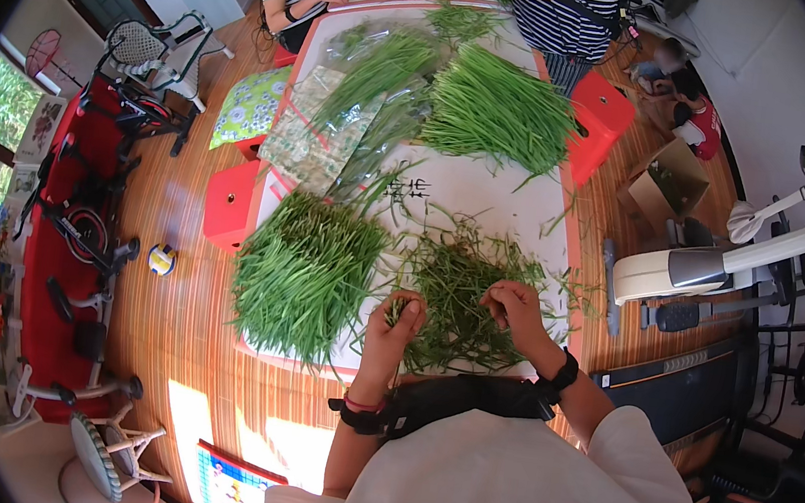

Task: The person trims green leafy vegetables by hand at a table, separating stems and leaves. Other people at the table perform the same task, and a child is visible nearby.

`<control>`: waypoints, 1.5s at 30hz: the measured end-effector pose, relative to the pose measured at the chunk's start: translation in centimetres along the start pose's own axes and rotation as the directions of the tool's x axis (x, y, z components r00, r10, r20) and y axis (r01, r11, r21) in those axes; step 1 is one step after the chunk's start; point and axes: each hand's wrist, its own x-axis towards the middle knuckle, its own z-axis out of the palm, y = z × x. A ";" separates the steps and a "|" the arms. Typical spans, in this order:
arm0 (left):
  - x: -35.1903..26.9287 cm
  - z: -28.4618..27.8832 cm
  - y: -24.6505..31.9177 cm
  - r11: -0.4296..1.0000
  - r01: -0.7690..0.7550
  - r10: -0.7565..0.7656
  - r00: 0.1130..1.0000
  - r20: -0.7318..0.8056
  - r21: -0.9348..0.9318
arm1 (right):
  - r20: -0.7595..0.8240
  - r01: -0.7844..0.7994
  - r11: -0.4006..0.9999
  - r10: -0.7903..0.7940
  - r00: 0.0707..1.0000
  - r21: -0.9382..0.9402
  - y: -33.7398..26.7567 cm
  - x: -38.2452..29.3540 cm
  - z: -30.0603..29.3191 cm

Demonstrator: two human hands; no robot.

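My left hand [395, 322] is closed around a small bunch of green garlic chives [395, 311], whose cut ends show above the curled fingers. My right hand [515, 314] hovers over a loose, tangled heap of chive trimmings [468, 297], thumb and fingers drawn together. Whether a thin stalk sits between those fingertips is too small to tell. To the left of my left hand lies a thick, neatly aligned pile of chives [309, 278]. Farther up the white tabletop [500, 192] is another large aligned pile of chives [499, 109].
Clear plastic bags with chives [385, 83] lie at the table's upper left. Red plastic stools [229, 204] flank the table. Two people in striped tops [560, 7] are at the far end. A treadmill [664, 389] stands right; exercise bikes [84, 231] and a ball [162, 260] are left.
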 end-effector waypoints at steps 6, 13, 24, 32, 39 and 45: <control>0.5 -2.4 0.0 0.997 -0.060 0.057 0.996 -0.067 -0.054 | -0.378 -0.101 0.597 -0.361 0.853 -0.796 -0.8 2.8 -11.3; 0.8 -3.2 -1.1 0.999 -0.047 0.044 0.977 -0.208 -0.007 | 0.135 0.110 0.276 0.073 0.988 -0.955 6.0 2.7 -7.8; 0.0 -3.7 -0.9 0.998 -0.046 0.055 0.971 -0.234 0.044 | 0.243 0.135 0.705 0.054 0.969 -0.696 -0.2 5.7 -4.6; 0.4 -3.3 -0.8 0.999 -0.017 0.014 0.997 -0.081 -0.046 | 0.102 0.041 0.335 0.167 0.981 -0.941 0.1 6.4 -6.5; 0.3 -4.1 -1.1 0.999 -0.031 0.026 0.988 -0.150 -0.037 | 0.208 0.216 0.165 -0.063 0.976 -0.962 4.2 6.2 -5.8; 0.4 -3.9 -1.0 0.998 -0.067 0.063 0.983 -0.175 -0.021 | 0.280 0.274 0.184 0.008 0.960 -0.944 7.1 7.9 -5.5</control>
